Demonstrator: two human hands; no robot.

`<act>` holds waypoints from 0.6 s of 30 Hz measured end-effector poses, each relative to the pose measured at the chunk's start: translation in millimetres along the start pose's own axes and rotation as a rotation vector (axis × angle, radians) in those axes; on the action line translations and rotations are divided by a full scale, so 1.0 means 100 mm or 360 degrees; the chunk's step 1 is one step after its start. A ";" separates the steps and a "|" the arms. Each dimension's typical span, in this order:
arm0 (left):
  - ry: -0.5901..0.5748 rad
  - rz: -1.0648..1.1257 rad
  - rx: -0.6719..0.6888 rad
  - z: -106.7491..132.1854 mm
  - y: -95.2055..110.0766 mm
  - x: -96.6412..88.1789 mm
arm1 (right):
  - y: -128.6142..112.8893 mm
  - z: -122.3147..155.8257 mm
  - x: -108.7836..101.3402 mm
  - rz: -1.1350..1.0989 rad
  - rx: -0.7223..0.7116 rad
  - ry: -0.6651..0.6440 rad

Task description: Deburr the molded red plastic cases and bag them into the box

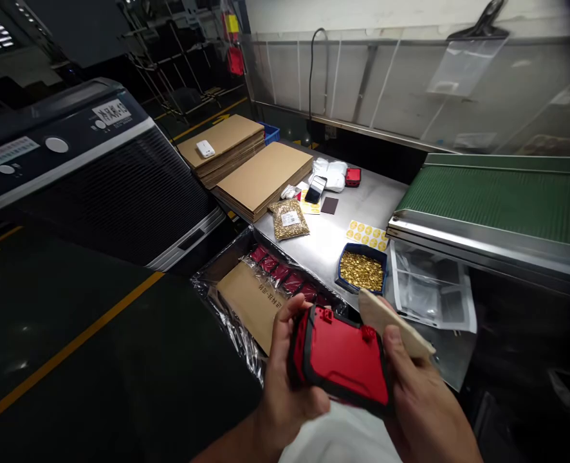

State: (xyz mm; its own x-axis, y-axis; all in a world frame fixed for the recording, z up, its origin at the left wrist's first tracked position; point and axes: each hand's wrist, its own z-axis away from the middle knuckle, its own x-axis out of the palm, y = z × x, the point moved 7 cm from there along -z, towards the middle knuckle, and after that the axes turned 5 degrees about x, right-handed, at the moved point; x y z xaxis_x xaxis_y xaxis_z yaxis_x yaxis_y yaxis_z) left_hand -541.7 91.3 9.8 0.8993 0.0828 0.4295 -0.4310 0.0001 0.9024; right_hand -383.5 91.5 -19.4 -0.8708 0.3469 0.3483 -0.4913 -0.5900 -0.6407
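Note:
A red and black plastic case, with two small red lugs on its far edge, is held up in front of me. My left hand grips its left end, fingers behind and thumb below. At the opposite end, my right hand is closed on a folded beige cloth and also rests against the case's right side. Just beyond, a plastic-lined carton contains several dark red items and a cardboard sheet. A blue bin of small gold-coloured parts stands past the cloth.
On the metal table lie a bag of gold parts, a phone, yellow stickers and stacked cardboard. A green conveyor borders the right; a dark machine stands left.

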 end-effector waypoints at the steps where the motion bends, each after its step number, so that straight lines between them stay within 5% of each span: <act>1: -0.0026 -0.0149 0.0051 0.03 0.01 0.00 | -0.05 -0.01 0.00 -0.0066 -0.0002 0.0017; 7: -0.0036 -0.0539 0.0212 0.15 0.05 0.04 | -0.22 -0.01 0.05 -0.0136 0.0011 -0.0023; 18: -0.0071 -0.0557 0.0277 0.23 0.10 0.04 | -0.19 0.04 -0.03 -0.0192 0.0082 0.0047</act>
State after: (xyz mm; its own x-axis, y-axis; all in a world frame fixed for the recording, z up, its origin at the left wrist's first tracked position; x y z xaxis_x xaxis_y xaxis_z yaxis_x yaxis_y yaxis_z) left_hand -540.9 68.8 21.4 0.9936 0.0646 0.0925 -0.0821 -0.1489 0.9854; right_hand -371.9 98.3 -5.5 -0.8047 0.4388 0.3999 -0.5935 -0.5789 -0.5592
